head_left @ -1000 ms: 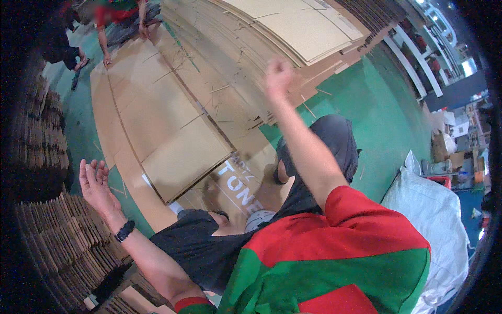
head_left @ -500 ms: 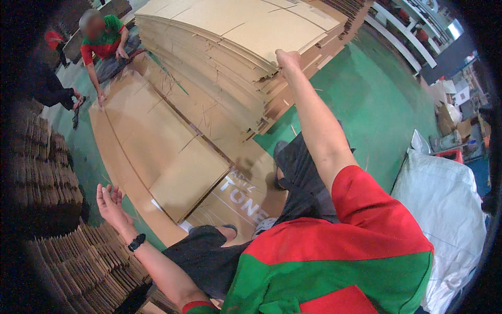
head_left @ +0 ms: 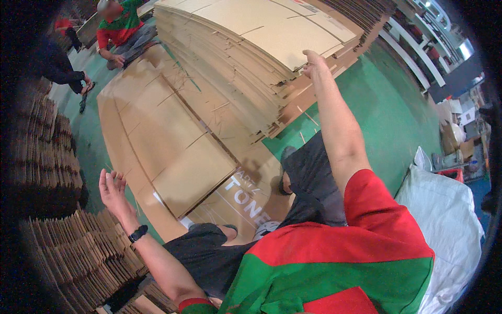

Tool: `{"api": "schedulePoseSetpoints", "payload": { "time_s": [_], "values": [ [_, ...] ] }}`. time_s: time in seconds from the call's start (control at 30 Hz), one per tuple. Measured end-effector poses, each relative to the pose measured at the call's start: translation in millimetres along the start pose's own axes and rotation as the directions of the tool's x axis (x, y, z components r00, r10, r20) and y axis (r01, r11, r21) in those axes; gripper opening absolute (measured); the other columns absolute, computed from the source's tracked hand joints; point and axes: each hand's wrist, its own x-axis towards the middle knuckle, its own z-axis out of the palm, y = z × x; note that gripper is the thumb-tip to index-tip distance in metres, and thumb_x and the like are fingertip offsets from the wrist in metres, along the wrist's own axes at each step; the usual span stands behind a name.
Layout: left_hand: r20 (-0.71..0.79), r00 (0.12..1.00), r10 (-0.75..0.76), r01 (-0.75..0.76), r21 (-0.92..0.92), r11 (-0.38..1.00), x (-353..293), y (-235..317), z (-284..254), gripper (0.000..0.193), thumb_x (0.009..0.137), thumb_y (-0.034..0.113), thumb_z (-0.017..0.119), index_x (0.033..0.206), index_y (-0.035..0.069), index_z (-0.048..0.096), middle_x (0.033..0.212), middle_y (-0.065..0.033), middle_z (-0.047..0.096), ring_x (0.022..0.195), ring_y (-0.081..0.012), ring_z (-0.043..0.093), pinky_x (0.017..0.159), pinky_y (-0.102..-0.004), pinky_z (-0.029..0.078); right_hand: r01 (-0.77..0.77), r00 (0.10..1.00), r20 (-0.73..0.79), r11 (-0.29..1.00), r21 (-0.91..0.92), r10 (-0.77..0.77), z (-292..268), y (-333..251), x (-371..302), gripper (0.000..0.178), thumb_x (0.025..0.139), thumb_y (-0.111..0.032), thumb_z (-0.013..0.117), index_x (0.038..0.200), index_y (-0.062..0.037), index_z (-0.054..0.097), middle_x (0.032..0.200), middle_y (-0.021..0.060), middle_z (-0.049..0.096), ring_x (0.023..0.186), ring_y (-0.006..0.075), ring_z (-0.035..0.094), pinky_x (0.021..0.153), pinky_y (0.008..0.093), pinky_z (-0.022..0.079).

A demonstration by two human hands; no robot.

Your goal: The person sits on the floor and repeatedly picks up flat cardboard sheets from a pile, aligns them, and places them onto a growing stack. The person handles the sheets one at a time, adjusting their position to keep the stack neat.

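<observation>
Head view: right hand (head_left: pixel 315 64) reaches onto cardboard stack (head_left: pixel 251 47), grip unclear; left hand (head_left: pixel 111 187) open, empty, well away from it.

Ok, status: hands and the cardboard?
Left hand open, empty, above flat cardboard sheets. Right hand reaching at tall sheet stack. Nothing between.

Flat cardboard sheets (head_left: pixel 172 136) were plain tan-brown; one bore white lettering. Tall cardboard stack (head_left: pixel 272 47) was paler tan. Floor (head_left: pixel 387 104) was green. Wearer's shirt (head_left: pixel 340 267) was red over green; trousers (head_left: pixel 308 178) dark grey. Wristband (head_left: pixel 138 233) black. Sack (head_left: pixel 444 220) white.
</observation>
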Motion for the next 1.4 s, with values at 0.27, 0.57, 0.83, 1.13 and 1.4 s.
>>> {"api": "schedulePoseSetpoints", "payload": {
  "time_s": [0.27, 0.57, 0.83, 1.13, 1.4],
  "values": [
    [0.017, 1.0, -0.018, 0.018, -0.019, 1.0, 6.3, -7.3, -1.0, 0.041, 0.096, 0.026, 0.058, 0.132, 0.01, 0.049, 0.114, -0.0084, 0.06, 0.093, -0.0182, 0.064, 0.08, -0.0294, 0.051, -0.03, 0.96, 0.268, 0.918, 0.395, -0.083, -18.1, -22.8, -15.9, 0.023, 0.093, -0.017, 0.056, 0.108, -0.0003, 0.053, 0.083, 0.0135, 0.064, 0.06, 0.0205, 0.061, 0.047, 0.0324, 0.05],
    [0.012, 1.0, -0.021, 0.021, -0.025, 0.999, -2.4, -3.2, 4.2, 0.038, 0.096, 0.025, 0.058, 0.13, 0.008, 0.051, 0.111, -0.0085, 0.061, 0.092, -0.0181, 0.064, 0.079, -0.0302, 0.052, 0.223, 0.921, 0.263, 0.944, 0.244, -0.286, 21.9, 4.2, -66.9, 0.021, 0.087, -0.013, 0.06, 0.103, 0.0008, 0.058, 0.075, 0.0101, 0.062, 0.06, 0.0179, 0.061, 0.046, 0.0309, 0.052],
    [-0.045, 0.998, -0.031, 0.029, -0.053, 0.998, -1.3, 1.1, -7.0, 0.039, 0.096, 0.025, 0.059, 0.129, 0.007, 0.051, 0.112, -0.0094, 0.061, 0.092, -0.0188, 0.064, 0.079, -0.0298, 0.052, 0.348, 0.828, -0.183, 0.741, -0.574, -0.53, -31.8, -6.0, 39.6, 0.067, 0.076, -0.041, 0.07, 0.122, 0.006, 0.056, 0.115, 0.0256, 0.061, 0.105, 0.0335, 0.061, 0.091, 0.0436, 0.05],
    [0.002, 0.999, -0.046, 0.046, 0.001, 0.999, 0.9, -5.1, 3.9, 0.039, 0.096, 0.026, 0.059, 0.129, 0.008, 0.051, 0.11, -0.0088, 0.061, 0.091, -0.0186, 0.064, 0.078, -0.0297, 0.052, 0.156, 0.946, -0.087, 0.672, -0.724, -0.313, -27.9, -25.8, 84.2, 0.052, 0.075, -0.039, 0.068, 0.111, -0.0013, 0.067, 0.118, 0.0196, 0.064, 0.112, 0.0305, 0.061, 0.093, 0.0386, 0.049],
    [0.041, 0.998, -0.041, 0.04, 0.035, 0.999, 6.8, -13.7, 9.2, 0.038, 0.096, 0.025, 0.059, 0.129, 0.008, 0.051, 0.108, -0.0084, 0.062, 0.089, -0.0173, 0.064, 0.076, -0.0288, 0.052, 0.284, 0.907, -0.061, 0.713, -0.641, -0.416, -16.5, -41.4, 105.1, 0.058, 0.074, -0.047, 0.075, 0.101, 0.0036, 0.067, 0.096, 0.0189, 0.069, 0.083, 0.0302, 0.068, 0.074, 0.0401, 0.054]
  ]
}}
